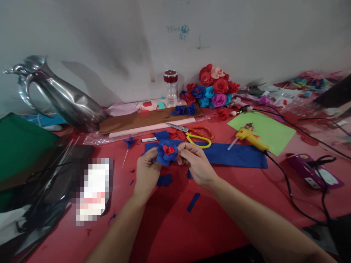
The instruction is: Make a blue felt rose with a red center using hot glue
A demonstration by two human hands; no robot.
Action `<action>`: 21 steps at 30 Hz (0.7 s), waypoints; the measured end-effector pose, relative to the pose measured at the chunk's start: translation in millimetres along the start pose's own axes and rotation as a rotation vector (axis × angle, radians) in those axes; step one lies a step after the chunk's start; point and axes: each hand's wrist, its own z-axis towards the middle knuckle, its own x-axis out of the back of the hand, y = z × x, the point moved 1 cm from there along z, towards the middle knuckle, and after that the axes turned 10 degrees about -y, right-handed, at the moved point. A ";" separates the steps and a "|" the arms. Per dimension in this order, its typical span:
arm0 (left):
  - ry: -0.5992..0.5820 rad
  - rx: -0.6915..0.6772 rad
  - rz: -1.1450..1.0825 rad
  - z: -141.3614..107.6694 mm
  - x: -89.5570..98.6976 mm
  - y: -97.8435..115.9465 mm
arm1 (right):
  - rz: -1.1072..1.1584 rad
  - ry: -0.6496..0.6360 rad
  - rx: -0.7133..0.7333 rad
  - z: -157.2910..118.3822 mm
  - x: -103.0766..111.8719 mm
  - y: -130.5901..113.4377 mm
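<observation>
A blue paper flower [168, 153] with a red centre is held up over the red table, facing me. My left hand [148, 170] grips it from the left and below, fingers closed behind the petals. On the flower's right edge, my right hand [196, 162] pinches a petal between thumb and fingertips. Behind the hands lies a folded strip of blue crepe paper [233, 157]. Scissors [199, 137] with one yellow and one red handle rest just beyond it. Small blue paper scraps [193, 202] are scattered below the hands.
A yellow hot glue gun [252, 138] lies on a green sheet [279, 137] at right, its cord trailing past a purple power strip [312, 171]. A metal pitcher [65, 95], a lidded glass bottle [172, 87] and a bunch of paper flowers [216, 87] stand along the wall.
</observation>
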 end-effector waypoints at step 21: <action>0.010 0.020 -0.076 1.4 -1.7 3.1 | -0.003 -0.069 0.032 -3.4 -3.3 -6.4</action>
